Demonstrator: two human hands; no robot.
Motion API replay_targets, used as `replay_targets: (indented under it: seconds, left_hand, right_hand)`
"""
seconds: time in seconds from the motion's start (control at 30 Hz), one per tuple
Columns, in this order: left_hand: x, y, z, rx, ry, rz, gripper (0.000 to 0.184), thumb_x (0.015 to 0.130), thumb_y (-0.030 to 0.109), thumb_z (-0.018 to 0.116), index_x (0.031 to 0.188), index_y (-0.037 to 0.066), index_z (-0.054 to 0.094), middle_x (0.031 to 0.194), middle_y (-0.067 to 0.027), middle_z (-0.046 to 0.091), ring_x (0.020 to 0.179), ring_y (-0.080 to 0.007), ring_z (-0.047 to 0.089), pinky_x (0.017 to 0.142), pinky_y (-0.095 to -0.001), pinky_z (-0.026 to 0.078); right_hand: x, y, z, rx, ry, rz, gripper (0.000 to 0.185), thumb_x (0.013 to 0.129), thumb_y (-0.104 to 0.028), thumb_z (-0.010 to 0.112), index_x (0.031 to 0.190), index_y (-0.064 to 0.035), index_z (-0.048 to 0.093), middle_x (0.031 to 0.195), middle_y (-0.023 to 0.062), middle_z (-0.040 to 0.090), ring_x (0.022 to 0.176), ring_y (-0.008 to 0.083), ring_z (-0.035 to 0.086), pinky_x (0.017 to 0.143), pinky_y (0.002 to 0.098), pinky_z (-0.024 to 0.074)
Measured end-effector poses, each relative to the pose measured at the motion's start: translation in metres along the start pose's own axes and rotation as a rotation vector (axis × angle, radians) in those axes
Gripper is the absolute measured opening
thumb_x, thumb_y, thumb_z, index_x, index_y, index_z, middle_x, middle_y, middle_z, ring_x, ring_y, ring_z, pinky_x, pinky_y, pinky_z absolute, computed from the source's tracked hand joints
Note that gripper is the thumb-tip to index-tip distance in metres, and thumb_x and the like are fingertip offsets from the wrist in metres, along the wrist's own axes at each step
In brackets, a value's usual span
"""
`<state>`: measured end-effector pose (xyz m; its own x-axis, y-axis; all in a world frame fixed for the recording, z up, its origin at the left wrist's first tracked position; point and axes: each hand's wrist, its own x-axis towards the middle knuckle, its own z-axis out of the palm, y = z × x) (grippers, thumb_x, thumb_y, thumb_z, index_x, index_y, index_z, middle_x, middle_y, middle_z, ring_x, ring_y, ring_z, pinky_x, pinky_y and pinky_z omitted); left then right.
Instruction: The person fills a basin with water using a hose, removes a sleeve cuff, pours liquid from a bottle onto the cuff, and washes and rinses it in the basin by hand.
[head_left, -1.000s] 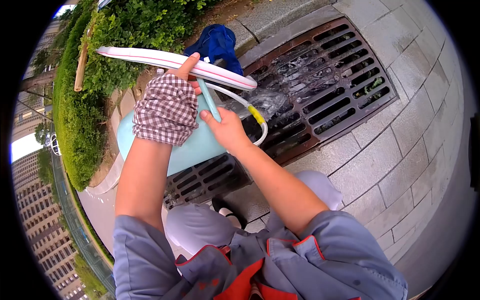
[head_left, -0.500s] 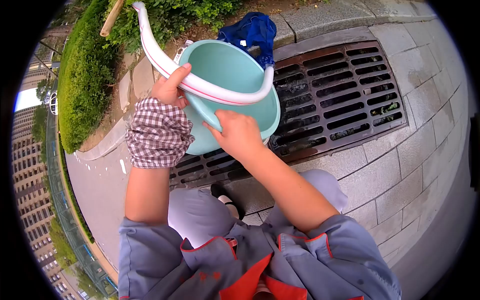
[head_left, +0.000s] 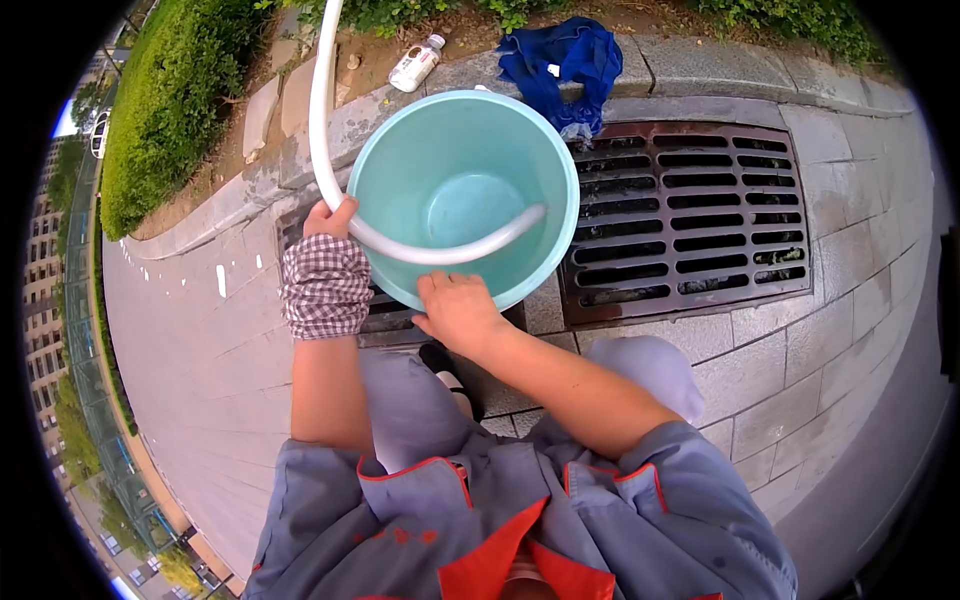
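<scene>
My left hand (head_left: 330, 220) is curled round the white hose (head_left: 322, 120), by the left edge of the green tub (head_left: 510, 135); I can't tell if it grips the rim too; the hose bends to the right, just beyond my right fingers, and its tip is inside the tub; my right hand (head_left: 460, 312) holds the near rim; the metal grate (head_left: 690, 205) is to the right.

I can drop into the basin (head_left: 480, 200) from the far side; its mouth is open there. The white hose (head_left: 440, 257) crosses its near part, with the left hand (head_left: 330, 218) at the left rim and the right hand (head_left: 458, 308) blocking the near rim. Rightward, I have room above the grate (head_left: 658, 226).
</scene>
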<state>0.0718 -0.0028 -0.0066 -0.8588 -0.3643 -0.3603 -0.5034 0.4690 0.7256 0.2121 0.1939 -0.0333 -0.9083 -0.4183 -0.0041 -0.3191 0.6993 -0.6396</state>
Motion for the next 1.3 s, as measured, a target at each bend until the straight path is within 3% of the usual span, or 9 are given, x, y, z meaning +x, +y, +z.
replay_targets:
  seconds: [0.17,0.27,0.47,0.53,0.8,1.03,1.13,1.23,1.3]
  left_hand:
    - [0.022,-0.015,0.000,0.258,0.117,0.293,0.046,0.071,0.028,0.076,0.099,-0.005,0.063,0.079,-0.0170,0.068,0.063,-0.0220,0.064,0.059,-0.0345,0.052]
    - [0.012,-0.012,0.014,0.532,0.245,0.460,0.049,0.068,0.032,0.078,0.095,-0.006,0.063,0.106,-0.0234,0.062,0.097,-0.0286,0.062,0.081,-0.0389,0.050]
    - [0.017,-0.008,0.024,0.100,0.421,0.676,0.039,0.073,0.026,0.078,0.103,0.007,0.064,0.126,-0.0191,0.049,0.116,-0.0302,0.050,0.099,-0.0393,0.040]
    - [0.013,0.014,0.029,-0.246,0.419,0.590,0.035,0.071,0.018,0.076,0.101,0.009,0.062,0.118,-0.0142,0.052,0.105,-0.0258,0.057,0.080,-0.0340,0.048]
    - [0.025,0.074,0.055,-0.495,0.368,0.548,0.030,0.081,0.014,0.068,0.108,0.004,0.058,0.106,-0.0112,0.061,0.096,-0.0186,0.059,0.079,-0.0296,0.049]
    - [-0.004,0.116,0.053,-0.898,0.063,0.261,0.028,0.082,0.012,0.066,0.107,0.004,0.058,0.101,-0.0071,0.057,0.088,-0.0133,0.052,0.078,-0.0252,0.042]
    - [-0.017,0.120,0.055,-0.995,-0.112,0.202,0.030,0.086,0.018,0.062,0.114,0.007,0.055,0.104,-0.0014,0.058,0.099,-0.0144,0.055,0.090,-0.0365,0.036]
    - [-0.038,0.120,0.049,-1.094,-0.250,0.011,0.026,0.087,0.017,0.061,0.111,0.008,0.055,0.105,-0.0027,0.059,0.102,-0.0162,0.056,0.089,-0.0350,0.037]
    - [-0.043,0.119,0.057,-1.087,-0.326,0.020,0.024,0.087,0.017,0.062,0.109,0.009,0.055,0.106,-0.0028,0.059,0.102,-0.0168,0.056,0.089,-0.0347,0.038]
  right_hand:
    - [0.001,0.002,0.022,-0.042,-0.030,-0.078,0.049,0.073,-0.041,0.073,0.101,-0.0047,0.056,0.093,0.0090,0.061,0.090,0.0266,0.062,0.084,0.0403,0.0451]
    - [0.003,0.000,0.023,-0.077,-0.136,-0.126,0.054,0.073,-0.041,0.073,0.107,-0.0032,0.056,0.098,0.0104,0.062,0.096,0.0275,0.060,0.091,0.0410,0.0426]
    - [0.024,-0.005,-0.015,0.255,0.131,-0.148,0.046,0.079,-0.028,0.070,0.117,-0.0068,0.054,0.116,0.0112,0.057,0.108,0.0309,0.055,0.094,0.0418,0.0417]
    - [0.037,-0.013,-0.035,0.283,0.278,-0.103,0.048,0.080,-0.021,0.068,0.123,-0.0088,0.052,0.122,0.0115,0.054,0.111,0.0321,0.053,0.095,0.0428,0.0410]
    - [0.066,-0.075,-0.097,0.192,0.465,-0.192,0.081,0.066,-0.025,0.080,0.134,-0.0060,0.040,0.125,0.0141,0.046,0.114,0.0359,0.047,0.097,0.0472,0.0367]
    - [0.052,-0.075,-0.100,0.617,0.197,-0.147,0.029,0.082,-0.010,0.067,0.110,-0.0104,0.059,0.086,0.0086,0.054,0.070,0.0248,0.057,0.063,0.0348,0.0469]
    - [0.042,-0.063,-0.114,0.916,0.128,0.013,0.023,0.085,-0.010,0.065,0.107,-0.0058,0.059,0.086,0.0070,0.056,0.075,0.0189,0.059,0.067,0.0320,0.0481]
    - [0.044,-0.034,-0.118,0.488,0.651,-0.097,0.023,0.085,-0.011,0.065,0.107,-0.0052,0.060,0.098,0.0121,0.059,0.086,0.0243,0.061,0.075,0.0338,0.0496]
    - [0.037,-0.033,-0.122,0.401,0.453,-0.185,0.030,0.082,-0.012,0.068,0.109,-0.0055,0.058,0.108,0.0130,0.057,0.092,0.0301,0.060,0.079,0.0367,0.0487]
